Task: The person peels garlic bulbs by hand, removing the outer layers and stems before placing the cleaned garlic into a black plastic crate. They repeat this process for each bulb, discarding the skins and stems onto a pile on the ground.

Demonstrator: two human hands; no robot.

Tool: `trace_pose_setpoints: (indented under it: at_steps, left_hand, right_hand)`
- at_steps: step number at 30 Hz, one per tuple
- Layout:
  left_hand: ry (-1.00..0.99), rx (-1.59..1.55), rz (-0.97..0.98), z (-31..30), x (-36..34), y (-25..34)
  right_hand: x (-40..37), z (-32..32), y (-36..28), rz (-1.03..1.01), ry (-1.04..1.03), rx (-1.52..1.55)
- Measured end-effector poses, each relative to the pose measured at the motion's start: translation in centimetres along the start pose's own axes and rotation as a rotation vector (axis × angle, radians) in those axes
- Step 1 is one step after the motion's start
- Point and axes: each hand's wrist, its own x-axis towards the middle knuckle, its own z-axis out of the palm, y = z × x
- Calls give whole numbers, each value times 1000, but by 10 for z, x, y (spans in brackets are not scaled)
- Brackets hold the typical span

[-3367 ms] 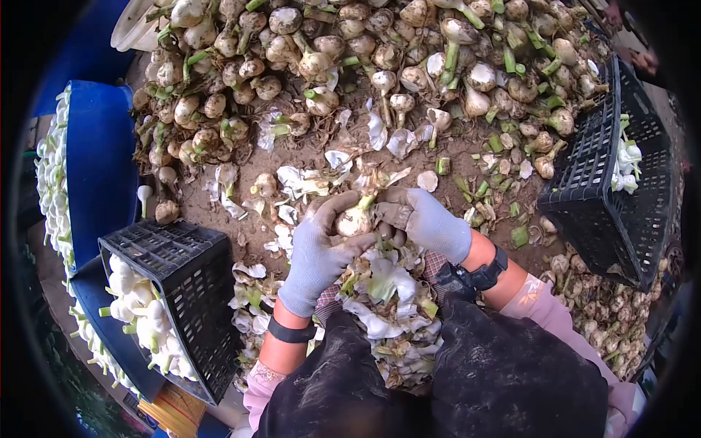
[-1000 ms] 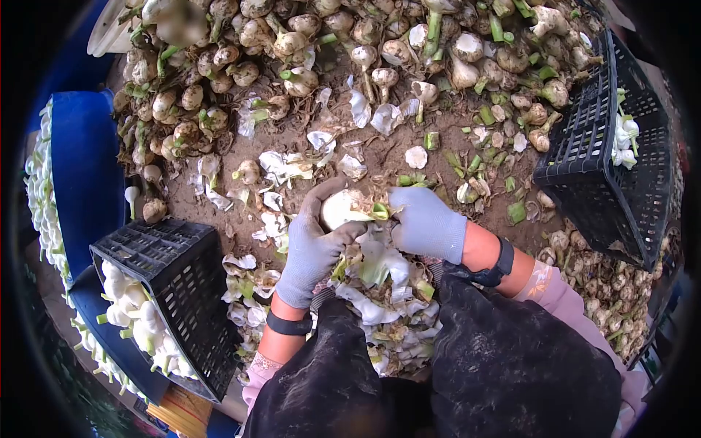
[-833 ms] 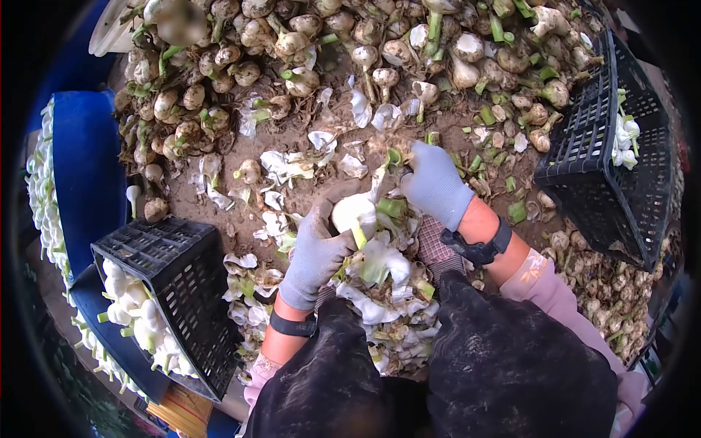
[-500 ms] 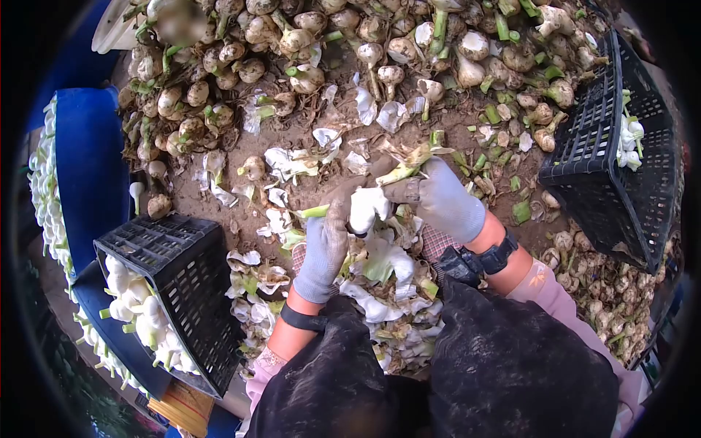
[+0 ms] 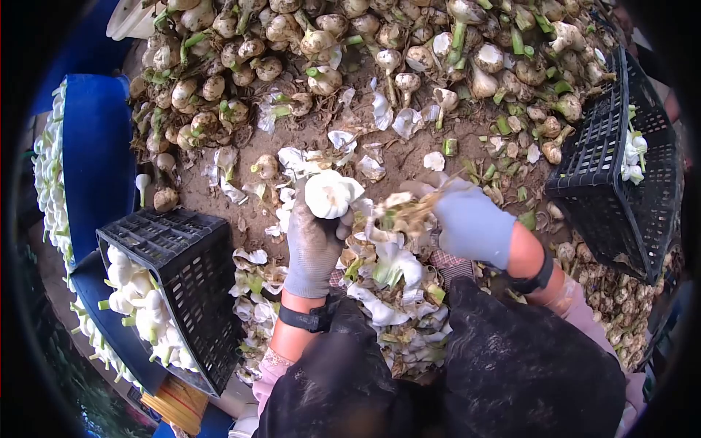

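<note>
A clean white garlic bulb [image 5: 328, 194] rests in my left hand [image 5: 312, 244], whose gloved fingers are wrapped round it from below. My right hand [image 5: 475, 223], in a grey-blue glove soiled at the fingers, is apart from the bulb on the right and blurred by motion. At its fingers is a strip of dry garlic skin [image 5: 409, 208], brownish and smeared; the fingertips are partly hidden. Beneath both hands, a heap of white garlic peelings [image 5: 394, 266] lies between my knees.
Unpeeled garlic [image 5: 270, 69] is piled across the far ground. On the left, a tipped black crate [image 5: 197, 292] holds white bulbs, with a blue container [image 5: 95, 160] behind it. Another black crate [image 5: 595, 182] stands at right, near more small garlic [image 5: 621, 328].
My hands have moved apart. The bulb has shifted left and up in my left hand and shows its round side. My right hand has swung right and down with stripped skin.
</note>
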Motion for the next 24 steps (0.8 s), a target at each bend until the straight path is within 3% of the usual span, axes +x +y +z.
trace_pose_setpoints:
  at_steps: [2,4,5,6,7,8,9,10,12,14,15,16,17,18,19,20,21,22,23,24]
  left_hand:
    - [54,387,200,20,-7,-2]
    - [-252,627,229,27,-13,-7]
    - [-296,679,116,42,-26,2]
    - [-314,672,115,43,-27,13]
    - [-158,759,299,32,-19,25]
    - [2,835,479,13,-6,39]
    - [218,1213,769,-8,13,56]
    - [457,1578,1055,-29,31,69]
    - [531,1609,875,-58,62,78]
    - [563,1630,985,-84,88,84]
    - [540,1634,933,-94,95,91]
    - [510,1736,979,-99,100,91]
    - [447,1758,970,-85,91,87]
    - [435,1805,919,-68,82,85]
    - [354,1615,807,-111,112,92]
    - [283,1667,914,-95,105,103]
    - [182,1332,737,-56,90,105]
    - [118,1014,541,-24,59,98]
    - [-55,905,473,0,34,89]
    - [-232,791,403,21,18,74]
  right_hand:
    - [16,6,-7,27,299,285]
    - [32,7,-16,-226,457,571]
    - [28,6,-18,-50,208,1331]
    - [27,-11,-3,-35,214,1038]
    - [12,-26,3,73,248,1357]
    - [-4,-40,13,-16,422,1698]
    - [-21,-56,19,-310,557,1940]
    - [-45,-71,36,-599,622,1994]
    - [-96,-100,63,-899,461,2091]
    - [-95,-75,90,-1012,470,2017]
    - [-76,-59,88,-794,588,1870]
    - [-61,-49,64,-418,644,2063]
    - [-42,-54,38,-103,647,1658]
    - [-20,-43,31,113,497,1427]
    - [6,-28,24,67,445,1165]
    - [23,-16,18,19,419,1086]
    - [50,14,19,-17,475,995]
    - [66,23,16,185,231,1389]
    - [78,41,18,67,353,1225]
    - [57,11,13,155,3,1602]
